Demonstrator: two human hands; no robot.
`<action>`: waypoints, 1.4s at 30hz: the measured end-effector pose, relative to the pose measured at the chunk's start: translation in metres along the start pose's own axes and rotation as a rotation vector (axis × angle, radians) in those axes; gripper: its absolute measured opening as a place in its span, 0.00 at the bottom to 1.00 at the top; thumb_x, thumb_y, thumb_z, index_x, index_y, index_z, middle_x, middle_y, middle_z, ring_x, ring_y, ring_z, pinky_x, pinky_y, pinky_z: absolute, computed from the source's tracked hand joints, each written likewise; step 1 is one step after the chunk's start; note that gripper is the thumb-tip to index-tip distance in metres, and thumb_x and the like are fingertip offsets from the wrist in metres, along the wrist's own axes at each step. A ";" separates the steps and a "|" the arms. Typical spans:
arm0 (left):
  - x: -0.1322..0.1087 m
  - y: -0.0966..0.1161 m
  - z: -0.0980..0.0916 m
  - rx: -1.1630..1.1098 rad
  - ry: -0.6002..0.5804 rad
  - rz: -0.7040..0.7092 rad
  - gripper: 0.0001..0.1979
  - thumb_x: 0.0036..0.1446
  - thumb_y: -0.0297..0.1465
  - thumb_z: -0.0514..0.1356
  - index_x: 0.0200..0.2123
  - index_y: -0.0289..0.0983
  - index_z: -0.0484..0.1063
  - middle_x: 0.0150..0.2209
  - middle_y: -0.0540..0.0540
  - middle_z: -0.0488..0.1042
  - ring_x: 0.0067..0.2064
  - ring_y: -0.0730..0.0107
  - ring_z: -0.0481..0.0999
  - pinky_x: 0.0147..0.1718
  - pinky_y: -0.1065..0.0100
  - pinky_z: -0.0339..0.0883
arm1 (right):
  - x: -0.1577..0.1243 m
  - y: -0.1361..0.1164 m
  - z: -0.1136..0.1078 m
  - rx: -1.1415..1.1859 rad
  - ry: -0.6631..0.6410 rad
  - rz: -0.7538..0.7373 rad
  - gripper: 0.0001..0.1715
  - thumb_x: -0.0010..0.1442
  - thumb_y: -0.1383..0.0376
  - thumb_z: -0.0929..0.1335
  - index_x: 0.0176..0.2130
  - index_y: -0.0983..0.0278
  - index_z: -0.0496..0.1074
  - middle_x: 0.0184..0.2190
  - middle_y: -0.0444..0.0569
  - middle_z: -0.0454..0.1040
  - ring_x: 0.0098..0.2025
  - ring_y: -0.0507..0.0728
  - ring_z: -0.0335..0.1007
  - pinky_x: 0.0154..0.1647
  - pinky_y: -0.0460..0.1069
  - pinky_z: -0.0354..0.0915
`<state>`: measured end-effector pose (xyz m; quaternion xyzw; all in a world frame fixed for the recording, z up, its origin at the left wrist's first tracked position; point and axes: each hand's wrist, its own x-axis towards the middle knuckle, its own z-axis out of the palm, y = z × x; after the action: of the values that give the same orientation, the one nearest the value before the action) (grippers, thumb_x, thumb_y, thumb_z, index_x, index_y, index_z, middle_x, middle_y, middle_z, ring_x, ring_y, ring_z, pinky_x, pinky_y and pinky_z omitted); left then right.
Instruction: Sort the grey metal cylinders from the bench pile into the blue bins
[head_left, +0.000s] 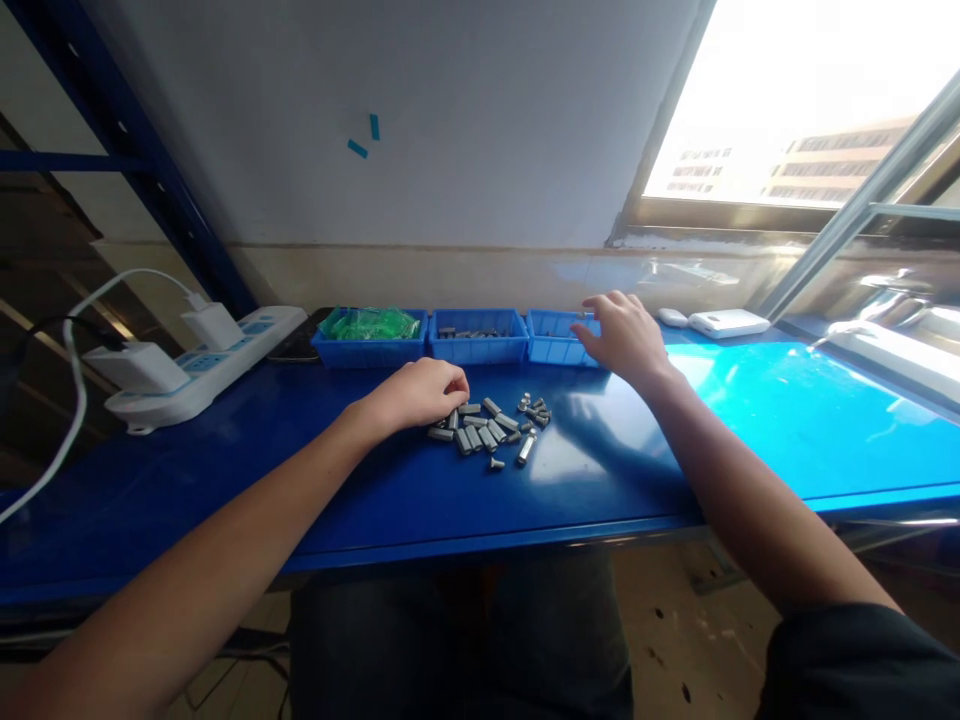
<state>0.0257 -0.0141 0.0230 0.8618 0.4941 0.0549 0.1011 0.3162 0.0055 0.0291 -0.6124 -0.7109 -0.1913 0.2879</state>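
Observation:
A pile of small grey metal parts (pixel 491 428) lies on the blue table (pixel 300 480). My left hand (pixel 420 393) rests at the pile's left edge, fingers curled down onto the parts. My right hand (pixel 622 335) reaches over the right blue bin (pixel 551 345), fingers bent as if pinching a small item I cannot make out. The middle blue bin (pixel 478 338) holds grey parts. The left blue bin (pixel 369 335) holds green packets.
A white power strip (pixel 202 370) with two chargers and a white cable sits at the left. A dark phone (pixel 296 345) lies beside the left bin. White devices (pixel 727 322) sit near the window sill. Blue shelving stands at the far left.

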 end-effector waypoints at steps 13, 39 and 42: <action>0.007 0.002 0.005 -0.225 0.365 0.006 0.13 0.56 0.35 0.56 0.35 0.36 0.79 0.32 0.47 0.81 0.34 0.65 0.79 0.36 0.70 0.68 | -0.034 -0.094 0.013 0.300 -0.224 -0.372 0.20 0.62 0.56 0.66 0.49 0.65 0.72 0.39 0.53 0.75 0.42 0.60 0.68 0.46 0.53 0.62; -0.002 -0.008 -0.006 -0.097 0.007 0.170 0.20 0.55 0.45 0.57 0.43 0.39 0.76 0.39 0.45 0.79 0.38 0.64 0.77 0.32 0.71 0.66 | 0.005 -0.038 -0.018 0.229 0.243 -0.138 0.19 0.68 0.63 0.54 0.48 0.62 0.70 0.44 0.55 0.73 0.47 0.60 0.67 0.48 0.55 0.63; 0.001 -0.006 -0.002 -0.057 0.004 0.178 0.17 0.55 0.45 0.57 0.37 0.39 0.78 0.37 0.45 0.79 0.36 0.64 0.77 0.31 0.71 0.65 | 0.007 -0.015 -0.008 0.061 0.099 -0.022 0.16 0.65 0.60 0.60 0.45 0.63 0.72 0.41 0.56 0.74 0.47 0.63 0.67 0.48 0.59 0.62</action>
<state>0.0210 -0.0103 0.0235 0.8989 0.4141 0.0793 0.1193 0.3025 0.0029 0.0406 -0.5854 -0.7080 -0.2027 0.3392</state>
